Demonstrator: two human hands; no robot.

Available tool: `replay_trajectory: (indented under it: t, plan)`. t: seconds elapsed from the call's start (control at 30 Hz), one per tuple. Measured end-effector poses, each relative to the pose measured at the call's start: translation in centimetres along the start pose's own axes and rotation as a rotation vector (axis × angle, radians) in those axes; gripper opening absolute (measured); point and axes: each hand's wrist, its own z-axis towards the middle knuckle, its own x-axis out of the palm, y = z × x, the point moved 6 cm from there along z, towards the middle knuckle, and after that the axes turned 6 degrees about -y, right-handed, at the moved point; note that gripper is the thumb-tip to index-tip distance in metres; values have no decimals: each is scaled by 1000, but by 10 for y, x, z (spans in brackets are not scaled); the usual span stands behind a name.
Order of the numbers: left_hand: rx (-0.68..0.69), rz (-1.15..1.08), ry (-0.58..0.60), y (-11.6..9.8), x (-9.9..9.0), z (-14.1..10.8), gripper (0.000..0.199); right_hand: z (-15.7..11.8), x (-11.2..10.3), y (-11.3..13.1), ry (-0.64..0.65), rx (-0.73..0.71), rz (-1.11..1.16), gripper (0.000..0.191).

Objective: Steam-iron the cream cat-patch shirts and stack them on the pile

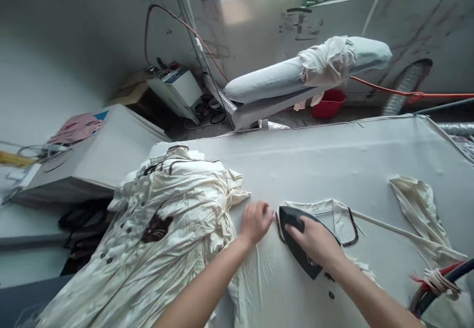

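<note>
My right hand (316,241) is wrapped round the handle of a dark iron (292,214), which lies on a cream shirt's collar (341,222) edged in dark brown. The iron's tip points away and to the left, covering much of the collar's left part. My left hand (256,222) is beside the tip, fingers curled, and seems to pinch the collar's left edge; the fingertips are partly hidden. The shirt's body spreads below the collar, with a dark button (331,295) near my right forearm. One cream sleeve (418,209) lies to the right.
A heap of cream shirts (185,204) covers the ironing table's (296,155) left side. Bound cables (437,283) hang at the lower right. Behind the table stand a padded sleeve board (266,81) and a red bucket (329,103); a white cabinet (111,145) is at left.
</note>
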Motion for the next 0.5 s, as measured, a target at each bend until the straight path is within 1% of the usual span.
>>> replay_trajectory:
  t: [0.03, 0.1, 0.13, 0.17, 0.2, 0.27, 0.3, 0.37, 0.4, 0.43, 0.5]
  plan:
    - [-113, 57, 31, 19, -5, -27, 31, 13, -8, 5, -4, -5, -31, 45]
    - [-257, 161, 186, 52, -13, -75, 40, 33, -16, 19, 55, -52, -101, 46]
    - [-308, 185, 257, 65, -17, -91, 43, 40, -16, 28, 107, -115, -146, 45]
    - [-357, 191, 308, 76, -23, -101, 44, 43, -12, 40, 158, -199, -207, 42]
    - [-400, 183, 345, 84, -28, -105, 44, 43, -6, 54, 201, -293, -282, 40]
    - [-457, 156, 404, 93, -38, -99, 39, 37, 11, 81, 245, -448, -434, 39]
    - [-477, 155, 436, 94, -42, -91, 35, 31, 20, 93, 256, -488, -489, 40]
    - [-502, 171, 475, 89, -46, -72, 26, 19, 33, 106, 285, -495, -536, 41]
    - [-498, 174, 457, 83, -46, -59, 22, 12, 35, 106, 304, -486, -539, 42]
    - [-480, 156, 409, 74, -45, -45, 18, 5, 33, 102, 317, -473, -534, 43]
    - [-403, 38, 259, 45, -36, -13, 17, -4, 19, 81, 304, -417, -480, 47]
